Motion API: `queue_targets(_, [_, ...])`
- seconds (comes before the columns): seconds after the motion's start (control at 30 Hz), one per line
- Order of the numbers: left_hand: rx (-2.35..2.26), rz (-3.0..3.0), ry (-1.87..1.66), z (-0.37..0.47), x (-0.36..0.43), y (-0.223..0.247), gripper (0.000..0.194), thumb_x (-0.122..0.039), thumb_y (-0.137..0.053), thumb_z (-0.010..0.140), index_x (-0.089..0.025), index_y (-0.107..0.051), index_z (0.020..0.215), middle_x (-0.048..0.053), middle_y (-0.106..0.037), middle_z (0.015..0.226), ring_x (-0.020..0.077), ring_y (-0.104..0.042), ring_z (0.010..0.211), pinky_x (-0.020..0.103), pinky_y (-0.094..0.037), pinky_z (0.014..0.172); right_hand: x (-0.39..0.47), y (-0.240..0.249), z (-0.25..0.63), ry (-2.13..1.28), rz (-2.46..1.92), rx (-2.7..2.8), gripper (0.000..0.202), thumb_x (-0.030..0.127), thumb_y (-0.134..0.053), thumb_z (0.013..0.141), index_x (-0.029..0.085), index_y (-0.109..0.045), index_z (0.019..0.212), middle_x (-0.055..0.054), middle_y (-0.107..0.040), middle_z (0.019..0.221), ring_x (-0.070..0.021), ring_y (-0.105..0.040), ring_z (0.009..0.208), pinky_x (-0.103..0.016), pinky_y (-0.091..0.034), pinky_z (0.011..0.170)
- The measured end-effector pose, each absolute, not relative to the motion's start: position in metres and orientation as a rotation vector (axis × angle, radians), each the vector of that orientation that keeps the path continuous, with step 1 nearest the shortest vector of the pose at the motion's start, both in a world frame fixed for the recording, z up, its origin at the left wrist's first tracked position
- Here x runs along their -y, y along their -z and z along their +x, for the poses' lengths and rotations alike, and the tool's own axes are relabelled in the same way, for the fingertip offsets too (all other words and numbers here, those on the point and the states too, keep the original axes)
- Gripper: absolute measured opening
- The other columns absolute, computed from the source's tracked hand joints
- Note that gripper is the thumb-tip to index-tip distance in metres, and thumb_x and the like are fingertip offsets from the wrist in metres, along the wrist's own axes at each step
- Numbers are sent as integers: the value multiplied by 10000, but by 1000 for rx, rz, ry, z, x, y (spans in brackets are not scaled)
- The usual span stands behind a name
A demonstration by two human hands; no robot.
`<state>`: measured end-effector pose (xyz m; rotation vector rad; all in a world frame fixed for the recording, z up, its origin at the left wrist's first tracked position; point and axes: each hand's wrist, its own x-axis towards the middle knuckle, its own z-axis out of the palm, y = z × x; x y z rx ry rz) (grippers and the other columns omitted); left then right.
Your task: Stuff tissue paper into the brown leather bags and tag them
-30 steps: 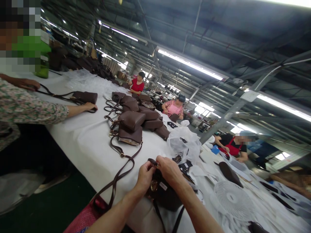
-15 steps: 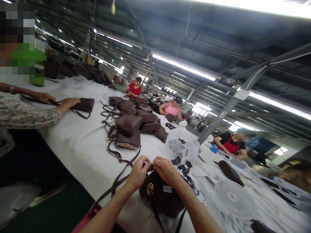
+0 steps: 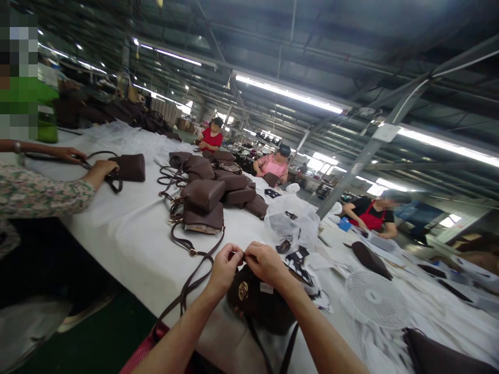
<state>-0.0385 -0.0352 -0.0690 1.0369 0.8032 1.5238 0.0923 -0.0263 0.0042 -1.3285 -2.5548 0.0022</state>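
The left hand and the right hand meet at the top of a small dark brown bag. Both hands pinch something tiny at the top edge of the bag, so each grip is closed on the bag. What the fingertips pinch is too small to tell.

The bag sits at the near edge of the white tabletop, right in front of the person. It has a round gold clasp on its front and a little white label beside the clasp. A long brown strap runs from the bag to the left and hangs off the tabletop edge.

Further back on the tabletop is a pile of brown bags. A clear plastic bag lies just behind the hands, with some black and white tags near it. A small white fan lies flat to the right.

On the left, another person's hand touches a brown bag with a strap. More people work at tables far behind
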Motion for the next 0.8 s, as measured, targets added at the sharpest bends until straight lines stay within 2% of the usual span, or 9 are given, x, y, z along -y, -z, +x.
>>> queue_targets(0.13, [-794, 1030, -1516, -38, 36, 70, 141, -301, -628, 722, -167, -587, 715, -25, -556, 642, 126, -535, 631, 254, -463, 645, 24, -9, 93, -43, -1312, 2558, 181, 79, -553, 783, 165, -695, 711, -28, -657, 722, -126, -576, 660, -219, -384, 621])
queue_targets(0.3, [-793, 1093, -1556, -37, 36, 75, 157, -224, -684, 662, -168, -621, 794, -1, -622, 759, 140, -573, 703, 248, -466, 672, 23, -14, 94, -93, -1307, 2563, 202, 79, -549, 795, 168, -719, 733, -31, -688, 719, -130, -597, 668, -220, -393, 636])
queue_targets(0.43, [-908, 1248, -1619, -37, 38, 74, 53, -229, -622, 738, -178, -616, 726, -7, -599, 684, 138, -556, 652, 247, -444, 635, 23, -15, 92, -108, -1314, 2567, 203, 82, -551, 803, 165, -725, 735, -42, -708, 736, -140, -617, 690, -226, -408, 658])
queue_targets(0.5, [-976, 1354, -1642, -37, 39, 72, 76, -187, -567, 757, -179, -613, 698, -4, -596, 673, 141, -554, 652, 252, -430, 633, 23, -15, 91, -115, -1317, 2568, 201, 81, -554, 800, 166, -725, 737, -41, -708, 740, -140, -620, 699, -225, -410, 668])
queue_targets(0.67, [-1068, 1439, -1627, -40, 41, 69, 97, -154, -522, 739, -185, -581, 668, -11, -561, 655, 137, -506, 635, 252, -388, 609, 23, -11, 90, -81, -1370, 2519, 170, 66, -563, 761, 157, -698, 714, -35, -670, 706, -145, -584, 678, -238, -394, 652])
queue_targets(0.8, [-899, 1270, -1511, -45, 42, 68, 27, -161, -562, 660, -176, -559, 638, -24, -525, 646, 115, -461, 588, 237, -365, 564, 20, -10, 93, -72, -1407, 2426, 160, 59, -542, 765, 150, -660, 709, -27, -640, 717, -137, -562, 677, -240, -396, 658])
